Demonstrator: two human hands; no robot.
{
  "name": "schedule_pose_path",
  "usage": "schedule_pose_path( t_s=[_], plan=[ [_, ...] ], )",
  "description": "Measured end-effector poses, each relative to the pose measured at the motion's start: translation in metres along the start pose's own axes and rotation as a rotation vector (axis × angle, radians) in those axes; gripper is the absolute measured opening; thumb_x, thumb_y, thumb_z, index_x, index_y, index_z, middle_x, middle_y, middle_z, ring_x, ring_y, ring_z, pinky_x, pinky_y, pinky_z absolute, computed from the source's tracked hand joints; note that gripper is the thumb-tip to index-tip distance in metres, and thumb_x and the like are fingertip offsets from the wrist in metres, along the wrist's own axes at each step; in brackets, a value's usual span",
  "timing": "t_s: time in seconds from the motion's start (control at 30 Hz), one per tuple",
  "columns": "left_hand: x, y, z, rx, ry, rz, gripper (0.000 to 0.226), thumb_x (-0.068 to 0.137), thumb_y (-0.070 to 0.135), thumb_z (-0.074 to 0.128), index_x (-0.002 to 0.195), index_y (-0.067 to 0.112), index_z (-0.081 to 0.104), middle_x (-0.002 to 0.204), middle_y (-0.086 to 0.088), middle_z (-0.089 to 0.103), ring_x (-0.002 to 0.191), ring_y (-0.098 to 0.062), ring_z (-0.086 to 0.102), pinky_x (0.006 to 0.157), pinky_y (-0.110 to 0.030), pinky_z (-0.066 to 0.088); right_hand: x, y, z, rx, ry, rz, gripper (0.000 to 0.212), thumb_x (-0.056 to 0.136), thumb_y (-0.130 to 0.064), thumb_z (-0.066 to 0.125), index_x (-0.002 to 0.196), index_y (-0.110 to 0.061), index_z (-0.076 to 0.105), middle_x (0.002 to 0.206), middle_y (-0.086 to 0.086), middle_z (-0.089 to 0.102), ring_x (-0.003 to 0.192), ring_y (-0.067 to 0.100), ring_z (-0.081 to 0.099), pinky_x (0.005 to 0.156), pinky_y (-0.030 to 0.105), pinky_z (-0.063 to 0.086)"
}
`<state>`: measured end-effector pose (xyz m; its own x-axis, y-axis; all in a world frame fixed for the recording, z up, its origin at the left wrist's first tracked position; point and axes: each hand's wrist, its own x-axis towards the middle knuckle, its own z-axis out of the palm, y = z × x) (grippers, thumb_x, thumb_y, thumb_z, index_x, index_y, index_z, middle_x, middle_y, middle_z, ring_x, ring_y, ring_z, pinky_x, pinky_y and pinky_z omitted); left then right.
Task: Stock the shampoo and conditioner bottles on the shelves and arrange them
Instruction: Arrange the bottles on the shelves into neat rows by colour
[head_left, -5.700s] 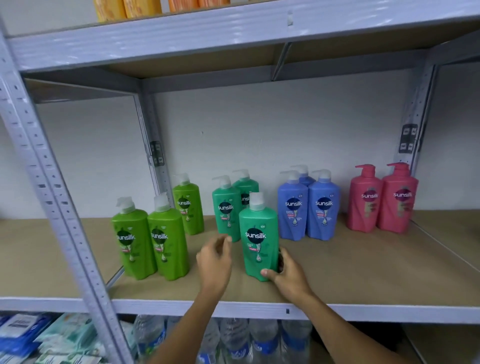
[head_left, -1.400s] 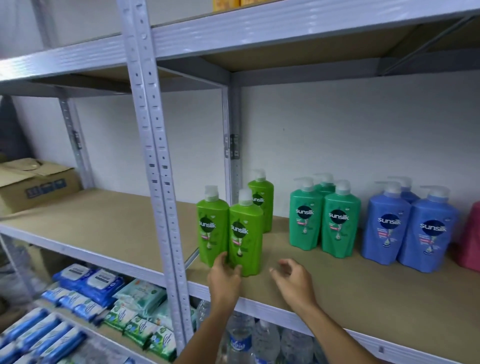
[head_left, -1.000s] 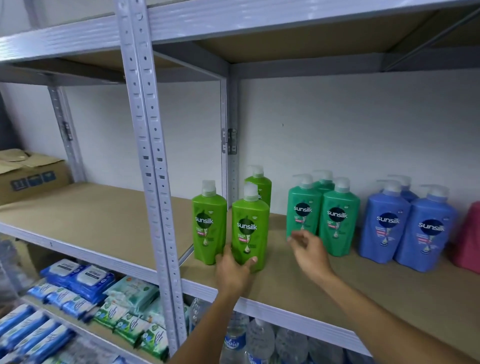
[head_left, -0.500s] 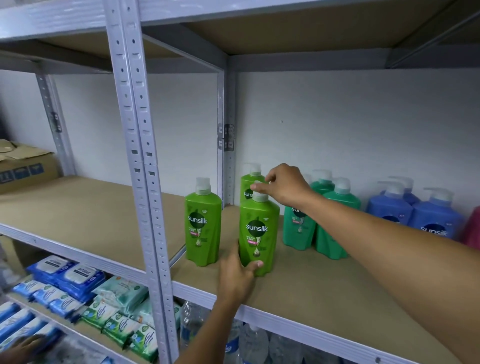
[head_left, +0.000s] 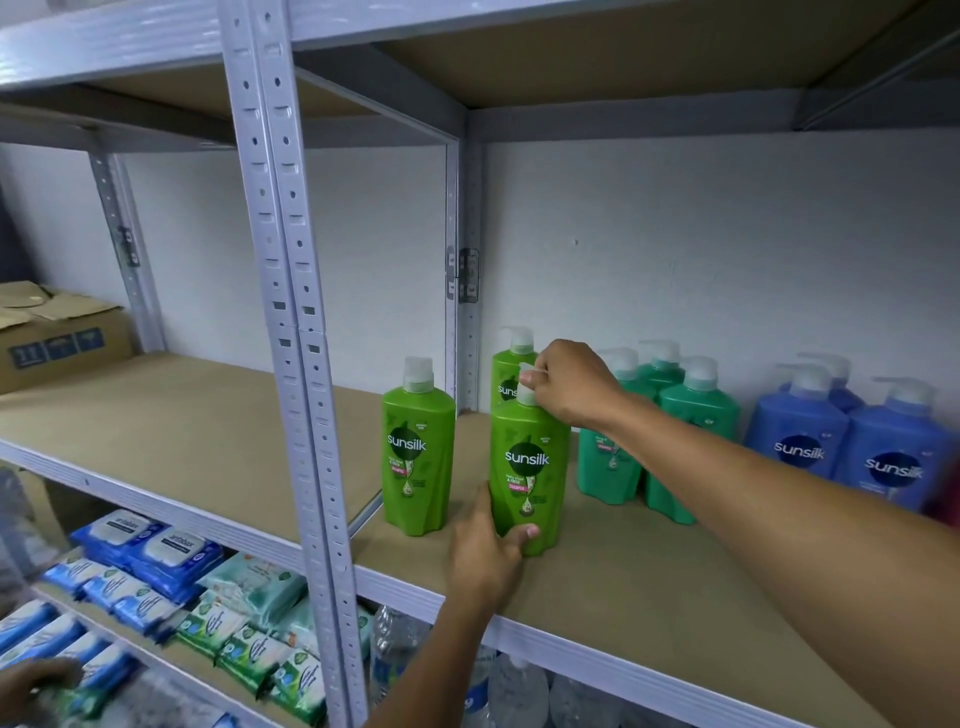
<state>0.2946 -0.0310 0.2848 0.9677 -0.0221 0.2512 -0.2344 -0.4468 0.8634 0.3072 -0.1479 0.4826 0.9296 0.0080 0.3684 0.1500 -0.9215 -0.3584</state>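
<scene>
Two hands work on one light green bottle (head_left: 529, 467) at the shelf (head_left: 649, 597) front: left hand (head_left: 485, 556) grips its base, right hand (head_left: 574, 382) pinches the pump. Turn it slowly, keeping the base flat, label facing forward.

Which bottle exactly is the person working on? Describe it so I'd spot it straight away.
Find the double grey upright post; just right of it on the brown shelf stand three lime bottles. It is the front right one, nearest the teal bottles. Only it is being held: the left hand at its base, the right hand pinching its pump.
</scene>
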Motion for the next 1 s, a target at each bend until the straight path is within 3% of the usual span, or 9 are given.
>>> schedule_pose_path(
  t_s=[0.13, 0.27, 0.47, 0.6, 0.67, 0.7, 0.77, 0.93, 1.0],
  plan=[
    [0.0, -0.001, 0.002, 0.026, 0.006, 0.011, 0.069, 0.078, 0.044, 0.07, 0.137, 0.032, 0.036, 0.114, 0.005, 0.062, 0.104, -0.018, 0.058, 0.09, -0.04, 0.05, 0.005, -0.001, -0.01, 0.001, -0.077, 0.003, 0.042, 0.093, -0.034, 0.055, 0.06, -0.015, 0.038, 0.059, 0.002, 0.039, 0.059, 0.021, 0.042, 0.057, 0.032, 0.032],
    [0.001, -0.002, 0.003, 0.025, 0.008, 0.038, 0.063, 0.078, 0.04, 0.071, 0.132, 0.033, 0.039, 0.111, 0.009, 0.063, 0.1, -0.015, 0.059, 0.088, -0.04, 0.051, 0.012, -0.008, -0.016, -0.093, -0.136, -0.002, 0.048, 0.09, -0.049, 0.057, 0.061, -0.02, 0.033, 0.062, -0.001, 0.036, 0.059, 0.018, 0.038, 0.054, 0.031, 0.03],
    [0.007, -0.006, 0.005, 0.02, -0.015, 0.043, 0.065, 0.079, 0.038, 0.07, 0.135, 0.031, 0.038, 0.114, 0.007, 0.064, 0.102, -0.016, 0.06, 0.09, -0.038, 0.051, 0.013, -0.005, -0.003, -0.048, -0.133, -0.039, 0.039, 0.094, -0.023, 0.049, 0.057, -0.016, 0.036, 0.059, 0.0, 0.037, 0.056, 0.017, 0.036, 0.057, 0.031, 0.031],
    [0.008, -0.006, 0.005, 0.003, -0.044, 0.034, 0.066, 0.08, 0.036, 0.069, 0.138, 0.032, 0.036, 0.118, 0.007, 0.062, 0.106, -0.017, 0.058, 0.093, -0.039, 0.049, 0.008, -0.003, -0.005, 0.032, -0.163, -0.041, 0.042, 0.096, -0.019, 0.05, 0.056, -0.014, 0.039, 0.06, 0.002, 0.039, 0.058, 0.018, 0.038, 0.057, 0.031, 0.029],
    [0.008, -0.007, 0.005, -0.002, -0.045, 0.033, 0.067, 0.08, 0.038, 0.069, 0.137, 0.032, 0.035, 0.118, 0.007, 0.062, 0.106, -0.017, 0.058, 0.093, -0.041, 0.049, 0.006, -0.004, -0.006, 0.051, -0.192, -0.045, 0.033, 0.096, -0.017, 0.049, 0.069, 0.0, 0.055, 0.074, 0.017, 0.054, 0.073, 0.029, 0.054, 0.065, 0.035, 0.041],
    [0.008, -0.006, 0.004, -0.006, -0.046, 0.03, 0.067, 0.079, 0.037, 0.069, 0.137, 0.033, 0.036, 0.118, 0.007, 0.062, 0.106, -0.016, 0.058, 0.093, -0.041, 0.049, 0.007, -0.004, -0.006, 0.067, -0.198, -0.046, 0.028, 0.096, -0.016, 0.049, 0.086, 0.008, 0.061, 0.093, 0.025, 0.061, 0.089, 0.036, 0.059, 0.077, 0.042, 0.048],
    [0.009, -0.007, 0.005, -0.01, -0.048, 0.028, 0.067, 0.079, 0.037, 0.07, 0.137, 0.033, 0.036, 0.117, 0.008, 0.063, 0.106, -0.015, 0.059, 0.093, -0.041, 0.049, 0.007, -0.003, -0.007, 0.069, -0.203, -0.058, 0.032, 0.096, -0.015, 0.05, 0.114, 0.011, 0.057, 0.119, 0.029, 0.057, 0.111, 0.04, 0.054, 0.097, 0.051, 0.044],
    [0.01, -0.008, 0.005, -0.017, -0.056, 0.028, 0.066, 0.079, 0.037, 0.07, 0.136, 0.035, 0.036, 0.117, 0.011, 0.063, 0.106, -0.013, 0.059, 0.095, -0.041, 0.049, 0.005, 0.001, -0.009, 0.079, -0.218, -0.093, 0.031, 0.098, -0.016, 0.05, 0.121, 0.004, 0.057, 0.123, 0.023, 0.056, 0.115, 0.036, 0.053, 0.102, 0.05, 0.041],
    [0.01, -0.008, 0.005, -0.016, -0.06, 0.028, 0.067, 0.078, 0.038, 0.07, 0.136, 0.035, 0.036, 0.118, 0.011, 0.063, 0.107, -0.014, 0.059, 0.095, -0.041, 0.049, 0.005, 0.002, -0.009, 0.099, -0.223, -0.092, 0.029, 0.098, -0.018, 0.051, 0.124, -0.008, 0.061, 0.121, 0.01, 0.058, 0.114, 0.026, 0.053, 0.102, 0.043, 0.043]
  ],
)
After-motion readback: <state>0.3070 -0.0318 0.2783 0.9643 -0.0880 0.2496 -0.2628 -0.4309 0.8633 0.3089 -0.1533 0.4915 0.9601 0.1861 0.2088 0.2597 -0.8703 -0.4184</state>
